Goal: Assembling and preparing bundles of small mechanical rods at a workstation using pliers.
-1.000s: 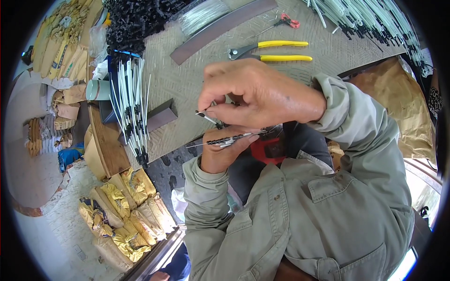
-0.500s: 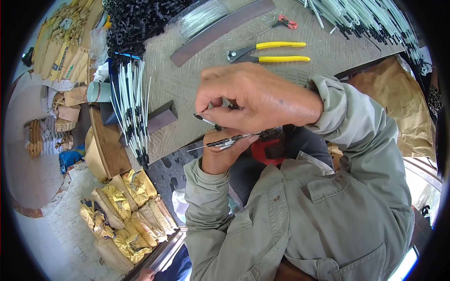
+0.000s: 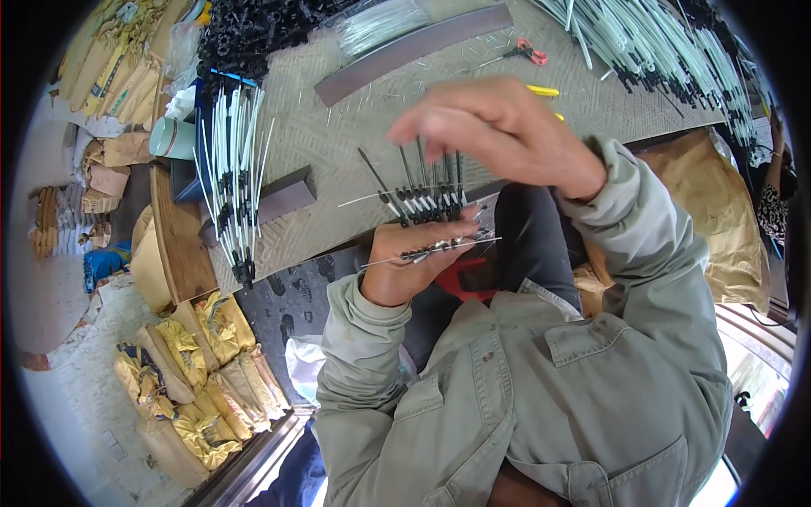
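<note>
A row of thin black rods with white-and-black lower parts (image 3: 422, 201) is strung on fine wires. My left hand (image 3: 414, 253) is closed round its lower side, and the rods fan upward past the fingers. A second line of black-and-white pieces on a wire (image 3: 448, 246) crosses the palm side. My right hand (image 3: 511, 131) hovers over the right end of the rods, its fingers smeared by motion; whether it holds anything cannot be made out. Behind it the nippers (image 3: 543, 90) show only bits of their yellow handles.
A long dark bar (image 3: 414, 52) lies beside a bundle of clear strands (image 3: 382, 27). Red-handled scissors (image 3: 530, 52) rest nearby. White rods (image 3: 650, 46), black parts (image 3: 253, 38), a rod bundle (image 3: 230, 160), a shorter bar (image 3: 287, 199) and a pale cup (image 3: 171, 139) surround the mat.
My right hand has moved up and right, away from my left hand, uncovering the fanned rods. It now covers most of the nippers. The view has shifted slightly.
</note>
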Demonstrator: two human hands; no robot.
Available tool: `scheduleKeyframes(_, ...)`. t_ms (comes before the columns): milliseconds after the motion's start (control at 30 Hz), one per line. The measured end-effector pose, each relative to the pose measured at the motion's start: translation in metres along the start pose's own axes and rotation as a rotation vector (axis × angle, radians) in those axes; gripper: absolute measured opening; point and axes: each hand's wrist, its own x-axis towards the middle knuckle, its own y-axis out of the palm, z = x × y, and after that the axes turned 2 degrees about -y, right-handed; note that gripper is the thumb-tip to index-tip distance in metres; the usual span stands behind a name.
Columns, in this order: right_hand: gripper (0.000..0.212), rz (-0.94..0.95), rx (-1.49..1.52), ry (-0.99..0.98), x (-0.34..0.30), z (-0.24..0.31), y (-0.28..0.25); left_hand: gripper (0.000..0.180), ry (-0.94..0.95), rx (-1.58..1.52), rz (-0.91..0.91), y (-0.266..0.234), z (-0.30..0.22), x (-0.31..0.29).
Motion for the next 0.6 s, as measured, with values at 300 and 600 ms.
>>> scheduleKeyframes(300, 0.058, 0.331, -0.366, -0.046, -0.045, -0.051, 0.028, 0.028, 0.036, -0.076, 0.039, -0.006, 0.007, -0.003)
scheduleKeyframes(600, 0.053, 0.502, -0.586, -0.318, -0.026, -0.059, 0.041, 0.027, 0.134, 0.096, 0.117, -0.016, 0.015, -0.009)
